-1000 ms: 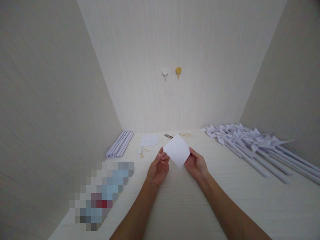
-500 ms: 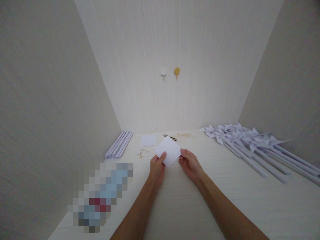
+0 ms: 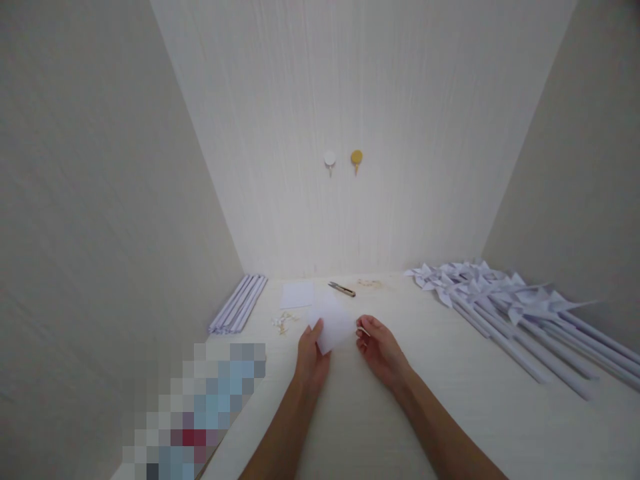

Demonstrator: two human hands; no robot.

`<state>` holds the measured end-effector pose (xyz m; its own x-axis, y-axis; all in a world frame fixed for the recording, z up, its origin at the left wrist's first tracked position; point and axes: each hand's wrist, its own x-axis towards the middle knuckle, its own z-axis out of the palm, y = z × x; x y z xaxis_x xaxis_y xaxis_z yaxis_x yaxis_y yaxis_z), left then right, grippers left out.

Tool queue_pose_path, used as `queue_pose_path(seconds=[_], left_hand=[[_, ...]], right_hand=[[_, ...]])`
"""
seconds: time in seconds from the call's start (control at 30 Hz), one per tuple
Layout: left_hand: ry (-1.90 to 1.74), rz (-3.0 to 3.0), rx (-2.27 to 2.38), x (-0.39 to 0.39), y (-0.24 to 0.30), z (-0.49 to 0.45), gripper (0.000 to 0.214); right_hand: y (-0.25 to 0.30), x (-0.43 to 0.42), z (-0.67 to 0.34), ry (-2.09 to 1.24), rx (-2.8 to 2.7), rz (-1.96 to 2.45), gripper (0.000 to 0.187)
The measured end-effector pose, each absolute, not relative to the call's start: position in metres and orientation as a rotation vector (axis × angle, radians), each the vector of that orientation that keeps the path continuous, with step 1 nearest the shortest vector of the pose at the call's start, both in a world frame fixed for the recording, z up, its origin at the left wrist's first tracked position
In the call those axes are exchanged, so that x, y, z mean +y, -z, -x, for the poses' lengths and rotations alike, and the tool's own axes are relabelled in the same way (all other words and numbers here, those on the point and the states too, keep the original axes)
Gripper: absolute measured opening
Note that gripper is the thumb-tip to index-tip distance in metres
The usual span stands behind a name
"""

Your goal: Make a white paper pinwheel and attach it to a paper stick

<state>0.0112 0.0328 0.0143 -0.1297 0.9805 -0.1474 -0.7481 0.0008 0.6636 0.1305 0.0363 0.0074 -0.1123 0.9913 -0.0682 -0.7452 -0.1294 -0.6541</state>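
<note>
Fingers [image 3: 317, 329] of the left hand [image 3: 311, 359] pinched one edge of a white paper square [image 3: 333, 325], thumb on top, nearer than the snips [image 3: 342, 289]. Right-hand [image 3: 383, 350] fingers curled by the square's opposite corner, tips nearly together; whether they gripped it could not be told. Left of the snips lay a flat sheet [image 3: 297, 295], then rolled paper sticks [image 3: 239, 303]; well right, paper pinwheels [image 3: 523, 307].

left hand [image 3: 312, 357] pinching white sheet [image 3: 334, 323], right hand [image 3: 384, 350] curled by its right corner, contact unclear; snips [image 3: 343, 289] beyond on desk [image 3: 470, 400], paper rolls [image 3: 239, 305] left, pinwheels [image 3: 517, 307] right
</note>
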Motion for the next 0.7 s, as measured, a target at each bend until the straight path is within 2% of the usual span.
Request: queue_pose_path(seconds=[0.23,0.3,0.43,0.5,0.6,0.7], left_hand=[[-1.484,-0.538,0.808,0.036,-0.006,-0.014,0.027],[-1.483,-0.593,0.836,0.037,-0.005,-0.013,0.031],[-1.415,-0.807,0.873,0.038,-0.004,-0.007,0.042],[-1.381,-0.89,0.89,0.038,-0.003,-0.004,0.049],[-1.36,-0.919,0.917,0.038,-0.003,0.0,0.063],[-1.372,-0.92,0.956,0.04,-0.003,0.002,0.066]], right_hand=[[0.003,0.038,-0.126,-1.453,-0.746,0.726,0.017],[0.003,0.038,-0.131,-1.39,-0.832,0.743,0.027],[-0.004,0.039,-0.148,-1.358,-1.047,0.749,0.059],[-0.008,0.039,-0.154,-1.411,-1.114,0.717,0.064],[-0.01,0.037,-0.158,-1.499,-1.216,0.698,0.059],[-0.009,0.037,-0.156,-1.522,-1.287,0.703,0.041]])
